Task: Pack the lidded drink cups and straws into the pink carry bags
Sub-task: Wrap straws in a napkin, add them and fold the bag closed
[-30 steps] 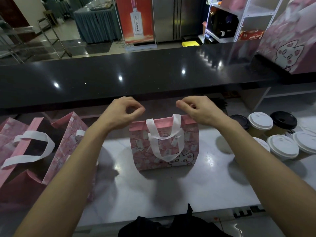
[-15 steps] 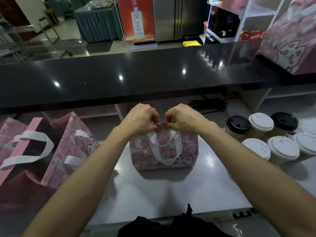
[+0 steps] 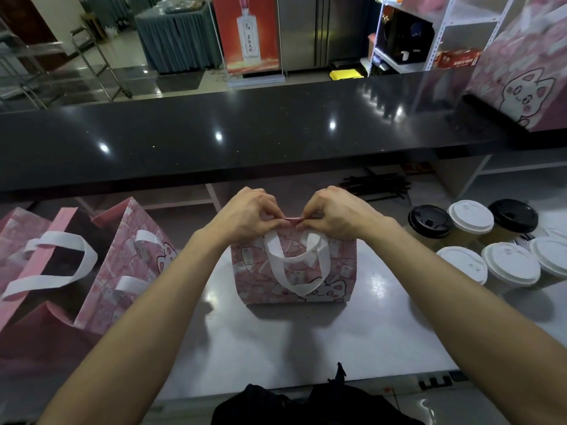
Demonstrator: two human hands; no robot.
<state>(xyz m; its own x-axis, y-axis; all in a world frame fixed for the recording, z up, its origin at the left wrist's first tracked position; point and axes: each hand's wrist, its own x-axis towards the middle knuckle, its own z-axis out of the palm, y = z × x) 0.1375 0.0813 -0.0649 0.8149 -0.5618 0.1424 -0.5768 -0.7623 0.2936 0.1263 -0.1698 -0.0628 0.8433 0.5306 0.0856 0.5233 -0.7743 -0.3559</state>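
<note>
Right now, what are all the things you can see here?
Middle bag: one, pink with white handles, upright on the white counter, top pinched together.
Open bags: at least two, pink with white handles, at the left edge.
White-lid cups: five showing, right side of the counter.
Black-lid cups: two, behind the white-lid ones.
Straws: a dark bundle, under the black ledge; count unclear.
Big bag: one, pink with a cat face, on the black ledge at the far right.
Counter: one, white, under the bags and cups.
Left hand: pinches the middle bag's top.
Right hand: pinches the same top, beside the left.
</note>
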